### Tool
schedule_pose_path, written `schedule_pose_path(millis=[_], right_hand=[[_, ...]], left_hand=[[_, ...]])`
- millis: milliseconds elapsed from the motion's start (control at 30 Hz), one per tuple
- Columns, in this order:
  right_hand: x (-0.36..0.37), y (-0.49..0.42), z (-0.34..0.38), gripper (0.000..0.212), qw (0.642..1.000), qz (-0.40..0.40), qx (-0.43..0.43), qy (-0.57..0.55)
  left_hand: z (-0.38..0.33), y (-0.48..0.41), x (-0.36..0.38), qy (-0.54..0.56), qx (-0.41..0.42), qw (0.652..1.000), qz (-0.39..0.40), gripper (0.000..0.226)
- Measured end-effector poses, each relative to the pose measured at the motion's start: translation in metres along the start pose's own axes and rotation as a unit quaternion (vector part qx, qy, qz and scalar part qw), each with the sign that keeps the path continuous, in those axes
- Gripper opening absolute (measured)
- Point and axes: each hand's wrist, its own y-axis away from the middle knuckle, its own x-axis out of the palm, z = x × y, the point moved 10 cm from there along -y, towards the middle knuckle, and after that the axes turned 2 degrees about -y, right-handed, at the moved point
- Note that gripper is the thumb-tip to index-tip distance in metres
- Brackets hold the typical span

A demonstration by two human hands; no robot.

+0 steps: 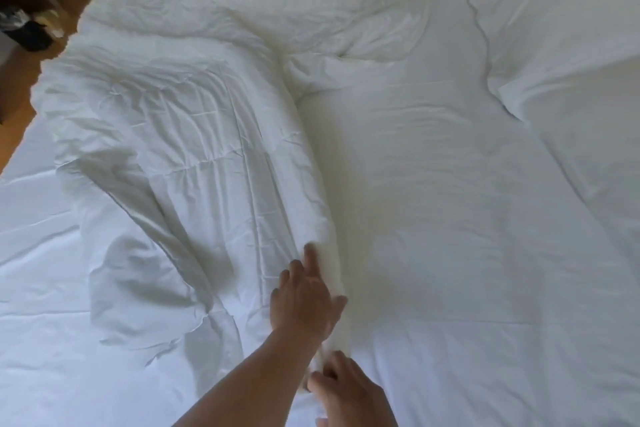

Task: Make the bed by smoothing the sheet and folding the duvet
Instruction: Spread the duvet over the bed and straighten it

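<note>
Duvet (194, 135) fold step, mid frame: L hand (304, 298) flat on fold, R hand (349, 392) grips edge low down. Next prob. pull fold straight.

- Light: soft, diffuse daylight; the frame is bright overall, with no hard glare.
- Upper right: the white bedding is washed out and fabric detail is weak.
- Shadows: soft grey patches fill the duvet (194, 135) hollows left of centre.
- Colour: the sheet (34, 288) at lower left reads cool blue-white.
- Upper left: the floor (20, 97) is dim.
- Blur: the left hand (304, 295) and right hand (346, 388) are slightly soft.
- Distortion: bed outlines bow toward the left edge.
</note>
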Motion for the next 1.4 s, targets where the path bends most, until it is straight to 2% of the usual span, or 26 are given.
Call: schedule_pose_path(millis=[100, 167, 233, 300, 333, 400, 467, 500, 533, 600, 700, 800, 867, 900, 933, 1000, 1033, 1067, 1100, 1133, 1167, 1233, 1333, 1367, 1400], right_hand=[[-0.006, 0.012, -0.003, 0.043, 0.996, -0.074, -0.059, -0.001], [-0.008, 0.012, -0.008, 0.04, 0.993, -0.077, -0.063, -0.055], [-0.016, 0.011, -0.018, 0.04, 0.981, -0.1, -0.024, -0.168], [-0.027, 0.007, -0.03, 0.043, 0.955, -0.171, 0.055, -0.235], [-0.029, 0.001, -0.037, 0.05, 0.94, -0.196, 0.115, -0.254], [-0.013, -0.021, -0.039, 0.065, 0.891, -0.155, 0.248, -0.347], [0.015, -0.052, -0.015, 0.068, 0.812, -0.093, 0.298, -0.494], [0.017, -0.069, 0.004, 0.067, 0.793, -0.089, 0.289, -0.529], [0.016, -0.084, 0.022, 0.066, 0.797, -0.094, 0.279, -0.527], [0.014, -0.112, 0.056, 0.062, 0.844, -0.112, 0.27, -0.45], [0.007, -0.148, 0.091, 0.06, 0.906, -0.104, 0.268, -0.31], [0.015, -0.179, 0.108, 0.079, 0.912, -0.049, 0.27, -0.305], [0.027, -0.199, 0.13, 0.086, 0.897, -0.023, 0.251, -0.364], [0.033, -0.211, 0.145, 0.081, 0.881, -0.024, 0.23, -0.414], [0.038, -0.222, 0.16, 0.07, 0.861, -0.036, 0.207, -0.462], [0.044, -0.24, 0.183, 0.052, 0.843, -0.082, 0.165, -0.505], [0.047, -0.244, 0.193, 0.05, 0.84, -0.098, 0.154, -0.511], [0.051, -0.244, 0.203, 0.049, 0.839, -0.107, 0.15, -0.512], [0.054, -0.243, 0.212, 0.047, 0.846, -0.112, 0.146, -0.5], [0.054, -0.24, 0.223, 0.042, 0.856, -0.116, 0.135, -0.486], [0.054, -0.237, 0.235, 0.038, 0.865, -0.12, 0.118, -0.472], [0.057, -0.23, 0.264, 0.038, 0.884, -0.121, 0.07, -0.446], [0.077, -0.224, 0.301, 0.038, 0.908, -0.066, 0.013, -0.414], [0.082, -0.225, 0.302, 0.033, 0.898, -0.045, 0.012, -0.438], [0.081, -0.228, 0.291, 0.028, 0.87, -0.057, 0.033, -0.488]], left_hand=[[0.009, -0.008, 0.012, -0.001, 0.019, 1.0, 0.002, 0.092], [0.023, -0.013, 0.014, 0.034, 0.033, 0.999, 0.007, 0.087], [0.037, -0.018, 0.013, 0.065, 0.054, 0.996, 0.029, 0.085], [0.053, -0.017, 0.009, 0.113, 0.083, 0.989, 0.053, 0.085], [0.061, -0.015, 0.004, 0.141, 0.095, 0.984, 0.06, 0.084], [0.086, -0.01, -0.013, 0.18, 0.105, 0.976, 0.07, 0.082], [0.119, -0.006, -0.044, 0.212, 0.12, 0.968, 0.059, 0.081], [0.141, -0.004, -0.065, 0.217, 0.127, 0.967, 0.042, 0.081], [0.166, -0.003, -0.089, 0.205, 0.136, 0.969, 0.016, 0.082], [0.223, -0.009, -0.135, 0.139, 0.14, 0.98, -0.038, 0.085], [0.329, -0.049, -0.172, 0.031, 0.048, 0.997, -0.051, 0.091], [0.416, -0.09, -0.176, 0.006, -0.06, 0.998, -0.022, 0.085], [0.429, -0.105, -0.179, -0.035, -0.098, 0.994, -0.027, 0.093], [0.415, -0.106, -0.19, -0.062, -0.074, 0.992, -0.075, 0.098], [0.391, -0.105, -0.203, -0.057, -0.007, 0.988, -0.143, 0.101], [0.325, -0.084, -0.215, -0.004, 0.197, 0.955, -0.22, 0.085], [0.301, -0.073, -0.212, 0.016, 0.268, 0.94, -0.211, 0.067], [0.288, -0.072, -0.205, 0.03, 0.286, 0.943, -0.171, 0.053], [0.288, -0.078, -0.195, 0.054, 0.247, 0.963, -0.096, 0.057], [0.296, -0.084, -0.182, 0.063, 0.19, 0.98, -0.025, 0.072], [0.306, -0.09, -0.176, 0.032, 0.144, 0.989, 0.006, 0.083], [0.32, -0.097, -0.184, -0.048, 0.102, 0.994, -0.012, 0.085], [0.36, -0.113, -0.201, -0.071, 0.029, 0.995, -0.068, 0.058], [0.383, -0.12, -0.199, -0.053, -0.008, 0.996, -0.064, 0.053], [0.407, -0.126, -0.194, -0.031, -0.042, 0.997, -0.055, 0.051]])
